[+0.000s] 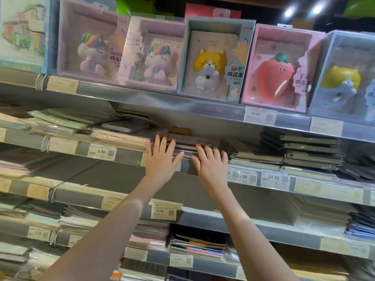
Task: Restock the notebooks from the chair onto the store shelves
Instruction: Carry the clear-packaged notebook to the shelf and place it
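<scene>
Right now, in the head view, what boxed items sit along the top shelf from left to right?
Unicorn notebook box → second unicorn box → cat notebook box → strawberry notebook box → another cat box.

Dim, motion-blurred, glary ceiling spotlights (303, 10)

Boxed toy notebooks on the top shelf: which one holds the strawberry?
The pink box, fourth from the left of the five toy boxes, between the grey cat box and the pale blue cat box. It alone holds a red strawberry.
</scene>
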### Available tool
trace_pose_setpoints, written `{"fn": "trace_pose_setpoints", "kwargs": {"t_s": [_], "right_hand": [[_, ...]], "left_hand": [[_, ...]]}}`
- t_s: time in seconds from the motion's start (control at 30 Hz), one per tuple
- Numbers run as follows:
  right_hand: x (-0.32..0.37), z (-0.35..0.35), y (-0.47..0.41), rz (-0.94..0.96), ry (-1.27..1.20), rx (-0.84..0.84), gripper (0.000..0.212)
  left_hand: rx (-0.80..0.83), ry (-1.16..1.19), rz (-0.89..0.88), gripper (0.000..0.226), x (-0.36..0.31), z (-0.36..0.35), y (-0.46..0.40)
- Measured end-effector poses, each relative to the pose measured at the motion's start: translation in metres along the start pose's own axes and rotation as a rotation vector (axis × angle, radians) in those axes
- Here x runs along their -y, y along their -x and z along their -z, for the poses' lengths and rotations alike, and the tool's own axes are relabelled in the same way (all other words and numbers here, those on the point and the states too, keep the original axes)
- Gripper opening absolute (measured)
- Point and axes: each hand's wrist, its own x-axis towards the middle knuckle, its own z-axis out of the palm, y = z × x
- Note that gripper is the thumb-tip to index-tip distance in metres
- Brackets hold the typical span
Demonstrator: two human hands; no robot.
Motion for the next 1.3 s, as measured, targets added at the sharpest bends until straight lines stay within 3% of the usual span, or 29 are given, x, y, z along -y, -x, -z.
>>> {"fn": "trace_pose_setpoints", "kwargs": {"t_s": [0.17,0.7,1.07,1.3], "right_hand": [[0.003,0.005,0.005,0.005,0.018,-0.052,0.054],[0.032,-0.021,0.083,0.100,-0.046,-0.083,0.046],[0.065,-0.084,0.172,0.081,-0.146,0.133,0.047],[0.076,-0.141,0.261,0.066,-0.192,0.466,0.052]], "left_hand": [[-0.014,0.034,-0.040,0.057,0.006,0.000,0.022],[-0.030,0.192,-0.017,0.060,0.020,-0.017,0.110],[0.094,0.259,0.032,0.057,0.054,-0.082,0.203],[0.285,0.304,0.096,0.058,0.076,-0.141,0.293]]}}
